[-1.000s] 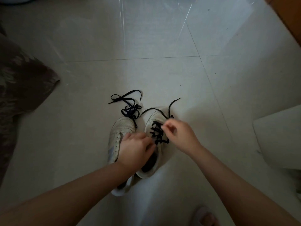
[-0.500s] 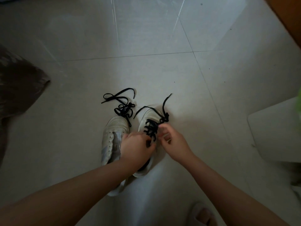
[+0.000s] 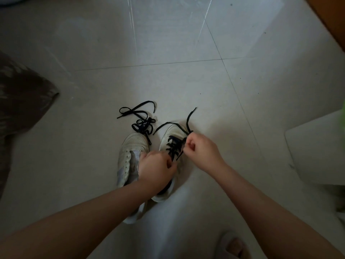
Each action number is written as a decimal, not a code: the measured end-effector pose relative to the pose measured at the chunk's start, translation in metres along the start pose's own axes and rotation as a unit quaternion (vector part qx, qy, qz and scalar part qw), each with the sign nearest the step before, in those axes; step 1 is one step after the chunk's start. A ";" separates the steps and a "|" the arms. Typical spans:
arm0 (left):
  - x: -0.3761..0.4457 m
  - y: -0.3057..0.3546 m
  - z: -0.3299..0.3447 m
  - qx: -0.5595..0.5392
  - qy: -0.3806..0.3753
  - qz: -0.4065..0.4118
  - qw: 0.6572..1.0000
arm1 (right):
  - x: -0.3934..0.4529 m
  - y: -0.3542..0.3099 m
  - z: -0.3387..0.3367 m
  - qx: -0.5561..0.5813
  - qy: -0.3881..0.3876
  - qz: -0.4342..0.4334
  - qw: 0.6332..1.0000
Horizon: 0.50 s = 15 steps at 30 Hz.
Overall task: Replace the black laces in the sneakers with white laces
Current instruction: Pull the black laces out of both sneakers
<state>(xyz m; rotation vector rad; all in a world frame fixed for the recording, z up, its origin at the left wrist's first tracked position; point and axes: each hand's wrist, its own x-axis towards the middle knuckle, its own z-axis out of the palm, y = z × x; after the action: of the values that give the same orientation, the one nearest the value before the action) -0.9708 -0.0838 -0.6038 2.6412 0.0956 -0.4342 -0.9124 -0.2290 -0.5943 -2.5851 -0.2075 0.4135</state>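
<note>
Two white sneakers stand side by side on the tiled floor. The left sneaker (image 3: 130, 154) has no lace in its eyelets; a loose black lace (image 3: 142, 124) lies tangled at its toe. The right sneaker (image 3: 173, 133) still carries a black lace (image 3: 174, 146) threaded across its upper. My left hand (image 3: 156, 165) grips the right sneaker's near part and the lace end there. My right hand (image 3: 201, 148) pinches a strand of that lace at the shoe's right side, with the free ends trailing past the toe.
A dark patterned cloth (image 3: 20, 101) lies at the left. A white low object (image 3: 317, 148) sits at the right edge. A foot in a slipper (image 3: 233, 245) shows at the bottom. A brown wooden edge (image 3: 334, 21) runs along the top right.
My right hand has moved right and away from the shoe's middle, drawing the lace strand out sideways. My left hand stays on the right sneaker.
</note>
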 end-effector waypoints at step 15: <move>0.002 -0.005 0.001 -0.021 0.011 -0.012 1.000 | -0.014 0.001 0.031 0.229 -0.097 0.170 0.953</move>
<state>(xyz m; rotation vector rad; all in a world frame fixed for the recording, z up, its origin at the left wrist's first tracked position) -0.9701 -0.0802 -0.6072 2.6065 0.1423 -0.4082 -0.9356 -0.2186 -0.6167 -2.1163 0.2481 0.7454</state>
